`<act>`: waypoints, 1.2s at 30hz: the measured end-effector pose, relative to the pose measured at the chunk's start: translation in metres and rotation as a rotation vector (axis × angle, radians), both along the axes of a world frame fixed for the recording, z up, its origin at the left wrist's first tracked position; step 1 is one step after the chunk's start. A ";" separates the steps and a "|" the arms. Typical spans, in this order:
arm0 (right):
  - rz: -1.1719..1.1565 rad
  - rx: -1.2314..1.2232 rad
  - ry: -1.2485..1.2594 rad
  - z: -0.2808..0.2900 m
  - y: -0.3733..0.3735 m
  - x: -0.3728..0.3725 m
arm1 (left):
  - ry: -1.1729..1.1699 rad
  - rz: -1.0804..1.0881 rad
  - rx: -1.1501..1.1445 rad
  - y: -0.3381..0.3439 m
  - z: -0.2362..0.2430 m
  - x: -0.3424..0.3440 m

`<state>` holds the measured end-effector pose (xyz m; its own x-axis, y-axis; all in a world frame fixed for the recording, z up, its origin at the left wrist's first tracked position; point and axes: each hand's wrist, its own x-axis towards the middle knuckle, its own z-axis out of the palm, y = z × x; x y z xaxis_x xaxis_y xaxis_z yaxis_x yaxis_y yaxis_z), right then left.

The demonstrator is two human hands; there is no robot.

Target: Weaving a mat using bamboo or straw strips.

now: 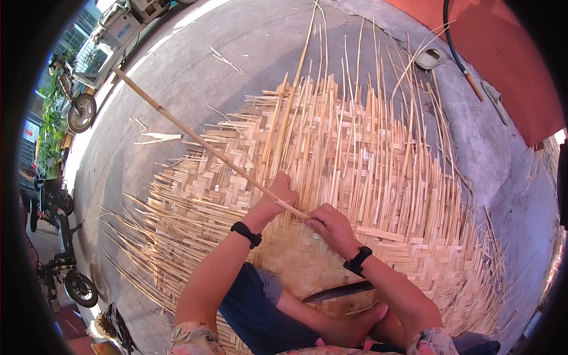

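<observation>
A long bamboo strip runs slantwise from the far left down to my hands. My left hand is closed at the strip near its near end; some of its fingers are hidden. At that near end, my right hand pinches the strip between thumb and fingers. Beneath both hands spreads a large woven bamboo mat, tightly plaited near me, with loose strip ends fanning out at the far side and the left. A dark curved blade lies on the mat beside my bare foot.
Grey concrete floor surrounds the mat, with scattered bamboo scraps. At the right are a red wall panel, a dark hose and a pale slipper-like object. Parked two-wheelers line the left edge.
</observation>
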<state>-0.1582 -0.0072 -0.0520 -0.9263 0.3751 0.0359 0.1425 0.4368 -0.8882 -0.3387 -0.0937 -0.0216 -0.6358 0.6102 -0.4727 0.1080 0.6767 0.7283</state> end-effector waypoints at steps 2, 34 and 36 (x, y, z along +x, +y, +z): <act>-0.018 0.028 0.035 -0.002 -0.005 -0.001 | 0.006 0.006 -0.016 -0.004 0.001 -0.004; -0.002 -0.155 -0.074 -0.020 -0.010 0.002 | -0.607 0.727 0.451 -0.064 -0.013 0.007; -0.051 -0.234 -0.100 -0.014 -0.005 -0.004 | -0.522 0.735 0.433 -0.064 -0.016 0.005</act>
<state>-0.1627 -0.0126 -0.0660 -0.9005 0.4088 -0.1484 0.2514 0.2108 -0.9446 -0.3338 -0.1581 -0.0379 -0.7006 0.3346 -0.6303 -0.6343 0.1126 0.7648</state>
